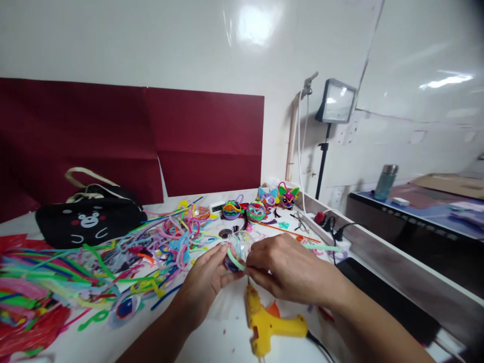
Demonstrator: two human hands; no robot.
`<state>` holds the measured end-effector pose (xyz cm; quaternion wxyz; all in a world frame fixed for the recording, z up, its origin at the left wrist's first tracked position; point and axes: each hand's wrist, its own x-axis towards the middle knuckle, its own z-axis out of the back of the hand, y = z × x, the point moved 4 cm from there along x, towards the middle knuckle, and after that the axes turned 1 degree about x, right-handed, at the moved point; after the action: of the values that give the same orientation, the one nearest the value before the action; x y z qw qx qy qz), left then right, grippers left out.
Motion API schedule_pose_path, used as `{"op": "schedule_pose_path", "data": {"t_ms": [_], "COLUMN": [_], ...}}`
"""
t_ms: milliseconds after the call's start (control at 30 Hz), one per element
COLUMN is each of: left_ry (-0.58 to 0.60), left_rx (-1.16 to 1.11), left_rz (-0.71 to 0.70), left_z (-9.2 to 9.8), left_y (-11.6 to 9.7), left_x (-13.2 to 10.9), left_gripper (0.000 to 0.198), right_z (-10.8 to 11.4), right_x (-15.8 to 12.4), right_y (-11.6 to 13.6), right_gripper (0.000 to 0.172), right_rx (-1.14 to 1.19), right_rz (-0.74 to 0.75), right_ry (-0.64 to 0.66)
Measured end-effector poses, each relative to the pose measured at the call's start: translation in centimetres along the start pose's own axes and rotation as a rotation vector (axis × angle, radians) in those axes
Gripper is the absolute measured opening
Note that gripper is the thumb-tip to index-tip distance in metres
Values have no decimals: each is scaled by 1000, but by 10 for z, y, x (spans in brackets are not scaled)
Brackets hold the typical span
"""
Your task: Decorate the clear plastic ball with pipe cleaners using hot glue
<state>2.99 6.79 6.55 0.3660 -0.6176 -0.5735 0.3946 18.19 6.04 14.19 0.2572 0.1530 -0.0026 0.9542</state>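
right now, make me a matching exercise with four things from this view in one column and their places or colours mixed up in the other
Column one
1. clear ball
2. glue gun
3. bag
4. bottle

Column two
A. on the second table, at the right
B. yellow, lying on the white worktop
C. held in the left hand
D. black, on the left

Right pairs: 1-C, 2-B, 3-D, 4-A

Clear ball partly hidden; red plastic cut left, glue-gun cord cut below.
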Motion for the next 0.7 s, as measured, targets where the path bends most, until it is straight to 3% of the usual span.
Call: {"op": "schedule_pose_path", "data": {"t_ms": [467,700], "left_ry": [-17,19], "left_rx": [9,-41], "left_rz": [16,11], "left_z": [1,-2], "left_y": [-3,-3], "left_x": [4,7], "left_gripper": [18,12], "right_z": [2,5], "right_x": [-2,-3], "right_y": [-1,-3], "right_gripper": [20,17], "right_rx": [0,66], "right_rz": [-13,-2], "right_ry": [16,-41]}}
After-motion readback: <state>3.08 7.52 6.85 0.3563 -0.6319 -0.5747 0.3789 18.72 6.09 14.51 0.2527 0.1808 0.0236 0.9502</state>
